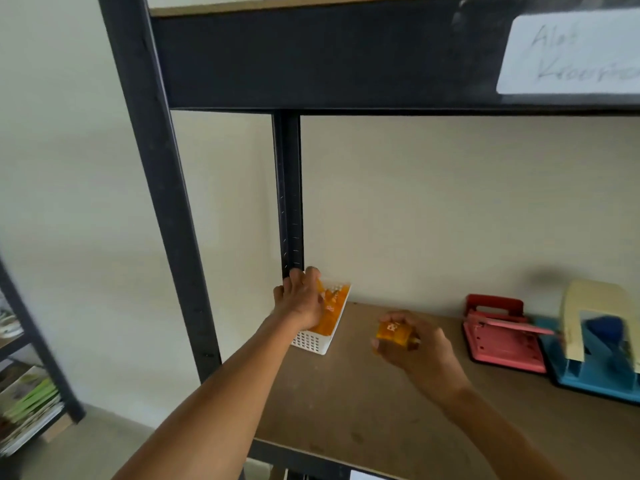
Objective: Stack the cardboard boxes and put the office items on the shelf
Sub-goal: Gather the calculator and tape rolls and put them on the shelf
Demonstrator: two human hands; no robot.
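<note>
Both hands (300, 299) (412, 344) outstretched, right around orange item (393, 332).

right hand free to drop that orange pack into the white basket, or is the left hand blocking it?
Probably yes. The right hand holds the orange pack just right of the white basket; the left hand covers only its left side.

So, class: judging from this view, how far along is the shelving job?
Done: a red hole punch and a blue one sit on the shelf. In hand: the left hand holds the white basket; the right hand grips an orange packet. Boxes aren't visible.
</note>
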